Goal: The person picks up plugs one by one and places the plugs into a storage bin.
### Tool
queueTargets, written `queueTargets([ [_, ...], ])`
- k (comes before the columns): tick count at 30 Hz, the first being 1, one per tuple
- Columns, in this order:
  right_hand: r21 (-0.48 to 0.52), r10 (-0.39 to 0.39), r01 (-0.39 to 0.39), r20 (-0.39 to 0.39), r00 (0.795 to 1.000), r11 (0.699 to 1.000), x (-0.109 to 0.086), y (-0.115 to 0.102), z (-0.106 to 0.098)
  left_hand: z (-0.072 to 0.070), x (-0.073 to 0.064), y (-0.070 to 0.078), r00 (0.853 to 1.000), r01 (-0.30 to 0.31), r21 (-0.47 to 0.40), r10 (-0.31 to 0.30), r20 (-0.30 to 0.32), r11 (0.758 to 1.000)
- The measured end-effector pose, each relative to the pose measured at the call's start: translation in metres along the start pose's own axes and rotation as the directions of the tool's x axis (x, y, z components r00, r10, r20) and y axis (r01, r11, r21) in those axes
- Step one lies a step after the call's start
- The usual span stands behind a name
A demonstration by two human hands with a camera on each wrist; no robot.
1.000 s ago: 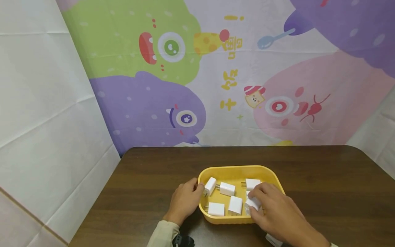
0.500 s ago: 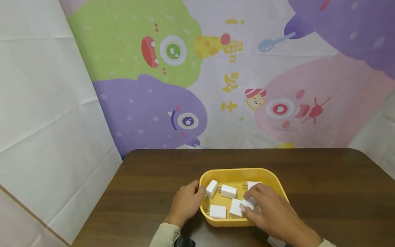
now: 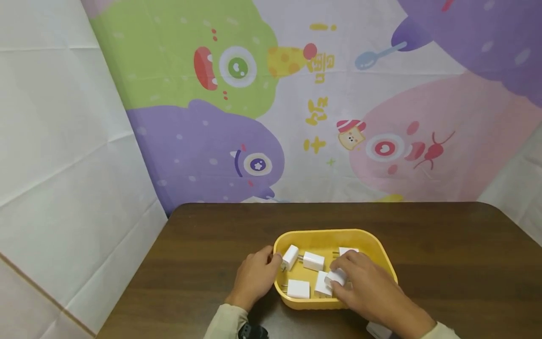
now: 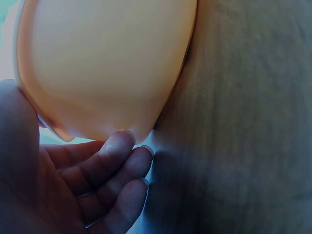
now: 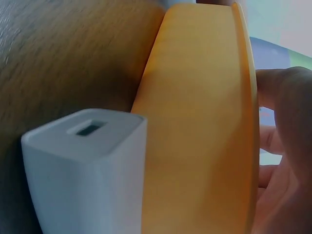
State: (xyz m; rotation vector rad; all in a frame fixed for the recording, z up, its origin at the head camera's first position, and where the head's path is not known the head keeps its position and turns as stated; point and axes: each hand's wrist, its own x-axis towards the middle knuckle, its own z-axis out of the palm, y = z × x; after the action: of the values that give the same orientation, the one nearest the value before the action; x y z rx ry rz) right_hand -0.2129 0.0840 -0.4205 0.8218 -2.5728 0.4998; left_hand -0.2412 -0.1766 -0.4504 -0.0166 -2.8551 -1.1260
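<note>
In the head view a yellow plastic basket (image 3: 292, 303) holds several white USB charger plugs, among them one at the front left (image 3: 298, 289) and one in the middle (image 3: 313, 261). My left hand (image 3: 255, 277) grips the basket's left end, thumb at the rim and fingers against the outer wall, as the left wrist view shows. Inside the basket my right hand (image 3: 366, 287) pinches a white charger plug (image 3: 336, 278) between thumb and fingers. It overlaps another charger plug (image 3: 322, 287); whether they touch I cannot tell. The right hand partly hides a charger plug (image 3: 348, 251) behind it.
Outside the basket, by the front right, a further white charger plug (image 5: 87, 156) lies on the dark wooden table (image 3: 211, 254), its USB port showing in the right wrist view. A cartoon-printed cloth (image 3: 313, 94) hangs behind the table, with white cloth at the sides.
My right hand has moved the pinched charger plug leftward, from the basket's right part to over the plug beside it. The left hand keeps its grip on the basket.
</note>
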Motion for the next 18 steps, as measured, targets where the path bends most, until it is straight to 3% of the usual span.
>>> queueTargets([
  [18, -0.021, -0.055, 0.053, -0.061, 0.997, 0.998, -0.003, 0.0006, 0.0028, 0.0017, 0.0007, -0.0011, 1.0, -0.001, -0.003, 0.001, -0.01, 1.0],
])
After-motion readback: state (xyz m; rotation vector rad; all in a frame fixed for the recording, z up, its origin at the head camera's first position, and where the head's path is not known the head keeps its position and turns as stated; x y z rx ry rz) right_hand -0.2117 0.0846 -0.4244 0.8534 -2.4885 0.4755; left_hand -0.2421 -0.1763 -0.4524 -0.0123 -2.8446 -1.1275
